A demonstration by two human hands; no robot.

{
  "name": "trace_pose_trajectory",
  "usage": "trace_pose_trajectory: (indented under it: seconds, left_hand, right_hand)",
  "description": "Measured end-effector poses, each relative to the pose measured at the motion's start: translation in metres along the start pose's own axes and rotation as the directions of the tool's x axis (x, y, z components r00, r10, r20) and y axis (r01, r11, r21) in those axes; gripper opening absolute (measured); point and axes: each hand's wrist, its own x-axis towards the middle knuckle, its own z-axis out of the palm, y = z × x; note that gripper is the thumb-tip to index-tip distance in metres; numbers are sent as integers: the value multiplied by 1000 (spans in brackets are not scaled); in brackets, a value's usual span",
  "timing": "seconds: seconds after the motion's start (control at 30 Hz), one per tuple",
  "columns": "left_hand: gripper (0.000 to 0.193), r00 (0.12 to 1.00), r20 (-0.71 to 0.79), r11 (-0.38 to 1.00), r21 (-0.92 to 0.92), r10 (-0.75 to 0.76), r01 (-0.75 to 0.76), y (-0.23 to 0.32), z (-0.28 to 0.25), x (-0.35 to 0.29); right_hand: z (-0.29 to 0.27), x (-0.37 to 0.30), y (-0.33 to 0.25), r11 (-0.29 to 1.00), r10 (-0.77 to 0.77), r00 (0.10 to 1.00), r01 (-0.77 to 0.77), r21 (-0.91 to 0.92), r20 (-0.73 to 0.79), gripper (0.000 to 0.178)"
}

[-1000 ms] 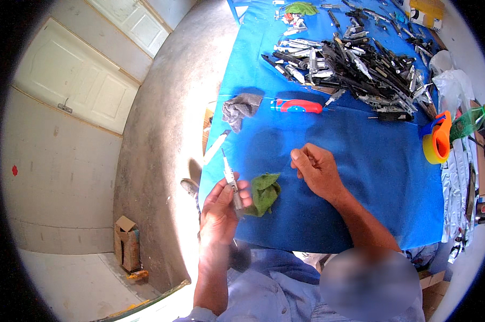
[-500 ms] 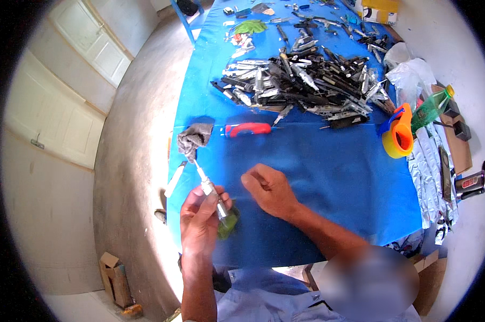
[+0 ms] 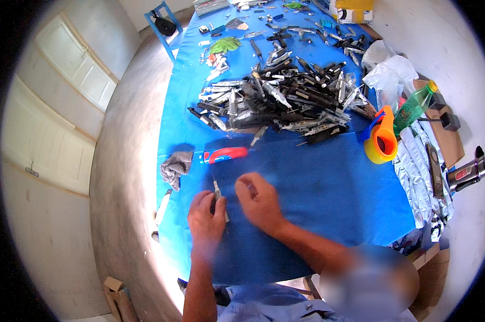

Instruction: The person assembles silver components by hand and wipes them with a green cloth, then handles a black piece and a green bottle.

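Note:
My left hand [image 3: 207,217] is closed around a slim silver pen-shaped device [image 3: 217,189] with a thin pointed tip. The tip points away from me, and the palm and fingers hide much of the body. Just to the right, my right hand [image 3: 259,201] is curled with its fingers drawn in; whatever may be inside cannot be made out. Beyond the hands lies a red-and-blue handled tool [image 3: 224,155], beside a crumpled grey cloth [image 3: 176,169]. Farther off spreads a big heap of black and silver pen-shaped devices [image 3: 285,99].
Blue cloth [image 3: 317,188] covers the long table. On the right stand an orange-and-yellow cup [image 3: 380,145], a green bottle [image 3: 415,107] and clear plastic bags [image 3: 390,75]. A thin white strip [image 3: 163,206] lies at the left edge. A green leaf-like piece [image 3: 224,45] lies farther back.
My left hand has turned over, palm now down, and the device has come in closer to my right hand. The green item below the left hand no longer shows. The view has shifted.

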Motion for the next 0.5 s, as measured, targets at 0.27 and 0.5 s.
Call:
trace_pose_trajectory:
  seconds: [0.27, 0.5]
  left_hand:
    - [25, 979, 200, 976, 202, 40, -81, 56, -15, 62]
    - [36, 818, 96, 763, 315, 567, -565, 87, 56, 155]
  right_hand:
    - [1, 5, 7, 995, -88, 994, 85, -51, -59, 16]
    - [0, 3, 2, 998, 37, 998, -35, -47, 46, 18]
